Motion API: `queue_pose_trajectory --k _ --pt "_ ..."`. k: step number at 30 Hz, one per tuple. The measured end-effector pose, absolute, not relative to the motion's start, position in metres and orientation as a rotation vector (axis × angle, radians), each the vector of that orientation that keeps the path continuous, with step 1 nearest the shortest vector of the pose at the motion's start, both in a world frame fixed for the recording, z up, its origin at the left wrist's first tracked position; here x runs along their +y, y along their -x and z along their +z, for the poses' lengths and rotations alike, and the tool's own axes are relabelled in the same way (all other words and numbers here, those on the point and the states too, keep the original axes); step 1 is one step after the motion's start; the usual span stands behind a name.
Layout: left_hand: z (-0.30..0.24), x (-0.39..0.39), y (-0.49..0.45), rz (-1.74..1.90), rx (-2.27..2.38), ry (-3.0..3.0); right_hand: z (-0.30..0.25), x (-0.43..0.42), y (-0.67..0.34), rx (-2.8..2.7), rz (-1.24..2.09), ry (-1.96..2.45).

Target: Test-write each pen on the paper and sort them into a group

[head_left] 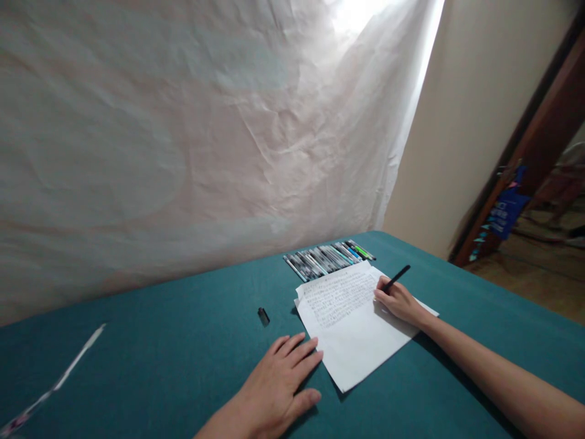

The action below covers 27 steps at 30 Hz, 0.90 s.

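In my right hand (397, 300) is a slim black pen (397, 277), its upper end pointing up and to the right. That hand rests on the right part of a white sheet of paper (354, 350), at the end of the handwritten lines. Handwriting covers the upper half of the sheet; the lower half is blank. More paper shows beneath its edges. My left hand (287, 378) lies flat with fingers spread, its fingertips at the sheet's left edge. A small black pen cap (264, 316) lies on the table, beyond my left fingers.
A long row of pens (326, 260) lies side by side behind the paper. The table has a green cover (183, 360). A pale sheet (228, 134) hangs behind it. At the left lies a thin white strip (80, 356). A blue bag (507, 210) hangs by the doorway at right.
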<state>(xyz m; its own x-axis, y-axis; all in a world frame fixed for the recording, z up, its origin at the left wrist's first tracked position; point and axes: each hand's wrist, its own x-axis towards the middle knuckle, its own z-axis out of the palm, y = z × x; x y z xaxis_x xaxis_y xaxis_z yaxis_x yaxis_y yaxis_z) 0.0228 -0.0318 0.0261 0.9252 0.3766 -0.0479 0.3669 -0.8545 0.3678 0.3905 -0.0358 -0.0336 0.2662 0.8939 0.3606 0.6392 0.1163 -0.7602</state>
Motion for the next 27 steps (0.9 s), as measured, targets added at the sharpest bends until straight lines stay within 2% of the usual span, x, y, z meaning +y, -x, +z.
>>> queue_pose_trajectory --k 8,14,19,27 --pt "0.017 -0.03 -0.02 0.273 0.561 -2.763 -0.035 -0.035 -0.39 -1.247 0.447 1.609" --pt "-0.001 0.004 -0.007 0.629 0.945 -2.784 -0.023 -0.042 -0.378 -1.261 0.326 1.563" --pt "-0.014 0.024 0.006 0.709 1.138 -2.716 -0.011 -0.046 -0.357 -1.384 0.249 1.536" --pt "-0.019 0.021 0.006 0.689 1.195 -2.585 0.021 -0.049 -0.276 -1.763 0.672 1.427"
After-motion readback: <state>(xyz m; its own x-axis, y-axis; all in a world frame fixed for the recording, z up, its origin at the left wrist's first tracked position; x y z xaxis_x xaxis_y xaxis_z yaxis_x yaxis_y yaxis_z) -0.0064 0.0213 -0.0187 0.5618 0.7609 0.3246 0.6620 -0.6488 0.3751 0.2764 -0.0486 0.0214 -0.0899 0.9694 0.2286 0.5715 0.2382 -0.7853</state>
